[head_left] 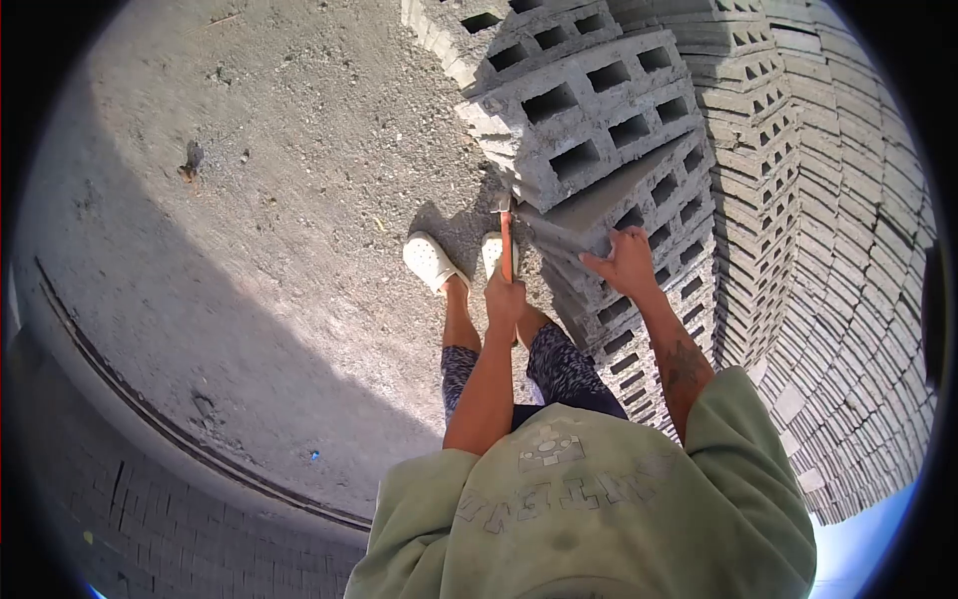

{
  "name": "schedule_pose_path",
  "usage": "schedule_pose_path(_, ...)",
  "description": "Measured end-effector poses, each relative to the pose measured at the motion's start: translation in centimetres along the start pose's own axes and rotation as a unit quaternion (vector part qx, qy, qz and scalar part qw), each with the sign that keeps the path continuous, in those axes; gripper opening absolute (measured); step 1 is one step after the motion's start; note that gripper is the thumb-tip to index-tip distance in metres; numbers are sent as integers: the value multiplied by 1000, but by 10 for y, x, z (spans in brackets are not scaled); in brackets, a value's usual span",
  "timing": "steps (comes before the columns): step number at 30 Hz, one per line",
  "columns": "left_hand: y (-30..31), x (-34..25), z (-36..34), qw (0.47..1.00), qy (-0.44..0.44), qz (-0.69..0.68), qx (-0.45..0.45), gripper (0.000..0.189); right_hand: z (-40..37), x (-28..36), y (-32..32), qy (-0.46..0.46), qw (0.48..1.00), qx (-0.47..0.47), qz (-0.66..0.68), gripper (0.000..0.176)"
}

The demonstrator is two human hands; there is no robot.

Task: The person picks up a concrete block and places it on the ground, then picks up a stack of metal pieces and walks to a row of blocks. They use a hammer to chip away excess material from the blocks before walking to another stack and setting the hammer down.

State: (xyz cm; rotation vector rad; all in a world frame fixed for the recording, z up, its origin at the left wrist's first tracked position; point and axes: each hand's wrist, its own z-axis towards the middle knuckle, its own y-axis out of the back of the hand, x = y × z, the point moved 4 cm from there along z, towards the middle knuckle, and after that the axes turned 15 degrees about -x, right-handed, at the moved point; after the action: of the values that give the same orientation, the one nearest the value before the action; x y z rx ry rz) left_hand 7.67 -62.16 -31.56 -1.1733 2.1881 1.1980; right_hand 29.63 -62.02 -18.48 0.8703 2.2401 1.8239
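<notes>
My left hand (506, 299) is wrapped round the orange handle of a hammer (507, 245). The hammer's metal head points away from me, close to the lower corner of a grey hollow concrete block. My right hand (631, 265) grips the edge of a tilted hollow block (599, 205) in the stack. Its thumb lies along the block's side, and the fingers bend over by an opening, their tips partly hidden. Just beyond, another hollow block (604, 115) leans at a different angle, with a dark wedge-shaped gap between the two.
Tall rows of stacked blocks (838, 190) rise on the right. Gritty ground (289, 200) spreads to the left, partly shaded. My pale clogs (431, 262) stand beside the stack's foot. A block wall (190, 539) runs along the lower left.
</notes>
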Motion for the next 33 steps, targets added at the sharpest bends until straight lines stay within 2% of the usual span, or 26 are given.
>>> schedule_pose_path(2, 13, -28, 23, 987, 103, 48, 113, 23, 10, -7, 6, 14, 1000, -3, -26, 48)
schedule_pose_path(3, 24, -23, 28, 990, 121, 9, 68, 20, 7, -5, 4, 1, 1000, 4, -15, 49)
schedule_pose_path(4, 38, -19, 29, 996, 92, -16, 13, 17, 5, -2, 3, -10, 1000, 12, -2, 49)
schedule_pose_path(6, 79, -43, 23, 973, 184, -135, -38, 13, 6, 1, 5, -19, 999, 46, -12, 50)
schedule_pose_path(7, 92, -48, 19, 972, 186, -135, -39, 13, 8, 2, 6, -26, 997, 73, -27, 51)
schedule_pose_path(9, 112, -55, 11, 928, 221, -287, -81, 11, 3, 6, 10, -1, 999, 33, -28, 53)
schedule_pose_path(10, 112, -39, 10, 934, 201, -282, -89, 11, 2, 9, 15, 23, 999, -6, -29, 55)
schedule_pose_path(11, 121, -48, 6, 938, 209, -265, -81, 11, 4, 19, 29, 27, 999, -12, -31, 55)
schedule_pose_path(12, 130, -58, 1, 941, 219, -246, -75, 11, 6, 32, 46, -71, 992, 34, 99, 57)
schedule_pose_path(13, 134, -59, -5, 941, 218, -249, -77, 11, 7, 41, 52, -167, 956, 82, 226, 59)
schedule_pose_path(14, 134, -60, -12, 942, 221, -245, -63, 11, 13, 47, 52, -164, 957, 80, 226, 59)
schedule_pose_path(16, 133, -64, -22, 945, 218, -239, -44, 11, 41, 63, 62, -40, 986, -101, 127, 61)
schedule_pose_path(18, 127, -66, -27, 940, 252, -227, -24, 12, 71, 62, 28, 81, 977, -196, -20, 62)
schedule_pose_path(20, 131, -65, -27, 947, 243, -211, 4, 14, 95, 63, -14, 69, 993, -92, -12, 61)
schedule_pose_path(21, 136, -72, -21, 978, 148, -147, -12, 15, 100, 66, -25, 67, 993, -101, -10, 61)
schedule_pose_path(22, 134, -83, -11, 995, 48, -87, -31, 17, 112, 65, -37, 54, 994, -61, -67, 58)
schedule_pose_path(23, 137, -92, 0, 999, 36, -2, 27, 23, 111, 61, -43, 26, 992, -14, -123, 55)
schedule_pose_path(24, 136, -102, 12, 997, 14, 46, 54, 23, 105, 62, -41, 3, 993, -18, -118, 55)
schedule_pose_path(26, 135, -133, 42, 989, -99, 83, 75, 13, 112, 68, -40, -33, 994, 28, -97, 46)
schedule_pose_path(27, 134, -158, 55, 978, -154, 110, 85, 13, 110, 71, -35, -66, 994, 33, -75, 23)
schedule_pose_path(28, 130, -183, 62, 965, -204, 136, 96, 13, 113, 73, -29, -83, 995, 18, -61, 23)
schedule_pose_path(30, 123, -257, 50, 959, -254, 30, 120, 9, 108, 70, -37, -70, 996, -19, -55, 11)
schedule_pose_path(32, 114, -326, 17, 954, -247, -89, 145, 8, 102, 65, -49, -35, 991, -118, -52, 6)
schedule_pose_path(33, 103, -345, 6, 916, -340, -159, 144, 8, 102, 63, -48, -34, 993, -107, -48, 17)
